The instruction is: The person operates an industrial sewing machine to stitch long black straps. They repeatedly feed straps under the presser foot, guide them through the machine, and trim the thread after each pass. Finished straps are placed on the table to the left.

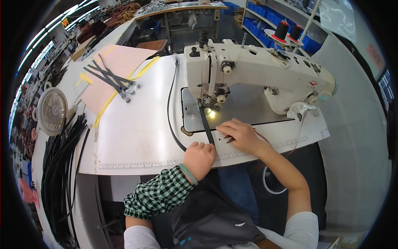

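Note:
A black strap (205, 123) runs from under the needle area of a white sewing machine (253, 68) toward me. My left hand (200, 160) is closed on its near end at the table's front edge. From beside that hand, a thinner length of black strap (169, 103) curves back across the white tabletop. My right hand (241, 136) is just right of the strap, fingers curled round a small dark pointed tool (229, 140); its exact kind is unclear. The machine's lamp lights the metal bed (240, 103) by the needle.
Left of the work lie several black straps with metal ends (108, 79) on a pink sheet (120, 58). A bundle of long black straps (62, 166) hangs over the left edge beside a round plastic basket (52, 108). Black thread spools (282, 30) stand behind the machine. A printed ruler (137, 165) lines the front edge.

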Tool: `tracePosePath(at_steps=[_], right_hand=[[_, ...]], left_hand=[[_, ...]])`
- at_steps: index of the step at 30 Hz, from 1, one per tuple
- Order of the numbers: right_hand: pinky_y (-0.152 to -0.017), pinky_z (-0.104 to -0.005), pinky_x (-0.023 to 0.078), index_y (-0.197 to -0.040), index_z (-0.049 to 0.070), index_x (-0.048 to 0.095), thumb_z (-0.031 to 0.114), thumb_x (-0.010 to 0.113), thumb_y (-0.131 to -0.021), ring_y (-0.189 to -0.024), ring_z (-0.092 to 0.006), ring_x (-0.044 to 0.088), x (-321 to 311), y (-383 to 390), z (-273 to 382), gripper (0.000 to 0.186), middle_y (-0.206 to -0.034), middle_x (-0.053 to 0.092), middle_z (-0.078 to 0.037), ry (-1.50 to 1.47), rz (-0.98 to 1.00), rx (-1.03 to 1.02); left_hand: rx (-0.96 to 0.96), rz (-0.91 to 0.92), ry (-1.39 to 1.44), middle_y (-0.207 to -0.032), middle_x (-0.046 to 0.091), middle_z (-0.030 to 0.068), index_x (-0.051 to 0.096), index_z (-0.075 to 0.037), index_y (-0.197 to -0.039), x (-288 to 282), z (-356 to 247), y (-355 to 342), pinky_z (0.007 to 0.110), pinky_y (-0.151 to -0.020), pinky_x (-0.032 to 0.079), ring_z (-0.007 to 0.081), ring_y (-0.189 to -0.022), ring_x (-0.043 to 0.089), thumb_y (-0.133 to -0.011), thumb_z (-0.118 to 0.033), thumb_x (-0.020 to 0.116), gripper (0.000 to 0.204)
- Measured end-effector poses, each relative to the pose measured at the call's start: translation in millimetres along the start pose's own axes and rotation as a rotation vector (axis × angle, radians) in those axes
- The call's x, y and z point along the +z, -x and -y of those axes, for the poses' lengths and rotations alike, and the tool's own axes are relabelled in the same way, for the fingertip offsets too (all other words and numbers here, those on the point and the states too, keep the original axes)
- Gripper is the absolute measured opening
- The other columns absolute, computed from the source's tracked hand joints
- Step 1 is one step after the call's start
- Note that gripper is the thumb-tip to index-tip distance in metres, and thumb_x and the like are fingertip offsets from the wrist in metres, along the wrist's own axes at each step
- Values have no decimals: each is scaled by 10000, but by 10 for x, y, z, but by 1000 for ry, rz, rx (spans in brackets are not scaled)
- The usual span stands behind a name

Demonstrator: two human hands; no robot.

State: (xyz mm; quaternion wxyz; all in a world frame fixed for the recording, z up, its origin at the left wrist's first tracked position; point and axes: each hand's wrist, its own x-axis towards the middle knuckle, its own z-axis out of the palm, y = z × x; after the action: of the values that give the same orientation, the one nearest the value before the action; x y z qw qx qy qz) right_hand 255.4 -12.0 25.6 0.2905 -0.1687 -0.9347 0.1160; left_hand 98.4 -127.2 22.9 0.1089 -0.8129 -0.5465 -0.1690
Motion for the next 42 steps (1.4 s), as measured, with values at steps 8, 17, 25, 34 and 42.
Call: tracePosePath(at_steps=[8,17,25,34,42], right_hand=[[-584,-272,485,-890,117,640,96,662,-639,-750,-171,514,208,-175,49,253,-1028,585,40,-141,111,-177],[-567,-274,467,-862,106,639,168,651,-696,-700,-175,497,256,-113,9,178,-983,601,24,-140,75,-251],[-581,-276,462,-774,113,614,126,669,-630,-706,-163,498,293,-104,20,155,-912,585,43,-130,38,-280],[-581,-279,455,-801,95,602,131,653,-677,-679,-178,493,266,-109,40,138,-922,588,9,-145,80,-329],[-570,-289,445,-788,93,595,118,660,-664,-692,-181,492,216,-105,80,142,-916,580,9,-161,112,-324]], left_hand=[[65,39,1,-547,519,26,577,5,-724,-126,-342,195,267,-481,410,142,-503,532,-710,-38,550,53],[212,137,138,-565,463,-4,584,22,-863,-208,-657,579,263,-458,369,123,-490,489,-698,-148,614,239],[-60,122,485,-671,531,84,545,33,-986,460,-618,926,305,-582,444,208,-589,546,-732,-134,597,309],[-339,-216,811,-733,566,102,581,6,-799,810,-435,883,300,-566,463,249,-641,569,-692,-170,678,228],[128,-169,385,-598,452,33,576,-40,-772,5,-277,668,267,-438,416,160,-533,506,-662,-208,671,222]])
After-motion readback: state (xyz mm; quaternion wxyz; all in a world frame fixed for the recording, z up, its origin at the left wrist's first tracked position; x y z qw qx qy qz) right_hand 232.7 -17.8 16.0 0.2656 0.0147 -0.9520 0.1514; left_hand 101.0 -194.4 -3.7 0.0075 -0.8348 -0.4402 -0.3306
